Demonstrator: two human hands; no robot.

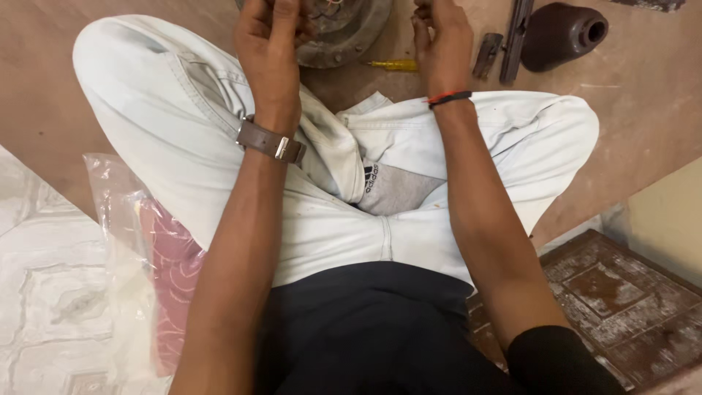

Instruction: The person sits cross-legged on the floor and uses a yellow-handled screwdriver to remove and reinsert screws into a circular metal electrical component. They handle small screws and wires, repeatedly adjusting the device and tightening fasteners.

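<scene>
I sit cross-legged on the floor in pale trousers. My left hand, with a brown-strapped watch on the wrist, rests with curled fingers on the rim of a round grey metal part at the top edge. Thin wires show inside that part. My right hand, with a red and black wristband, is curled just to the right of the metal part; its fingertips are cut off by the frame edge. What the fingers pinch is hidden.
A yellow-handled screwdriver lies on the brown floor between my hands. A dark brown domed cover, a flat metal bar and a small dark block lie at upper right. A clear plastic bag sits by my left knee.
</scene>
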